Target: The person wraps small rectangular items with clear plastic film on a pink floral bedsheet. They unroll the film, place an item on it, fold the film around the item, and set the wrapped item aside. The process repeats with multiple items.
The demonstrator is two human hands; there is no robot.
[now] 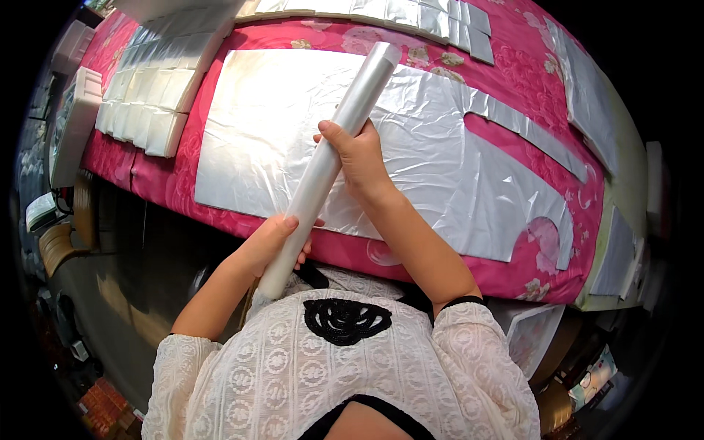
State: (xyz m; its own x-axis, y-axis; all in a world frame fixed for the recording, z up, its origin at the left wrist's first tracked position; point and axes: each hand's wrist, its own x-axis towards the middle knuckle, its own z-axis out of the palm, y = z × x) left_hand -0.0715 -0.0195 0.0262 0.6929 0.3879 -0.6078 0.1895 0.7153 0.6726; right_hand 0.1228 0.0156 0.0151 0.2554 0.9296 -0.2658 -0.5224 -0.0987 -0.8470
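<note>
A long roll of translucent plastic film slants from near my lap up and away to the right. My left hand is wrapped round its lower part. Higher up, my right hand grips the same roll, thumb across the top. Beneath the roll, a large white plastic bag lies flat and wrinkled on the table. Its right side is cut into two long straps with a gap between them.
A pink flowered cloth covers the table. Stacks of folded white bags stand at the left, with more folded bags along the far side. Another flat sheet lies at the right. A wooden chair stands at the lower left.
</note>
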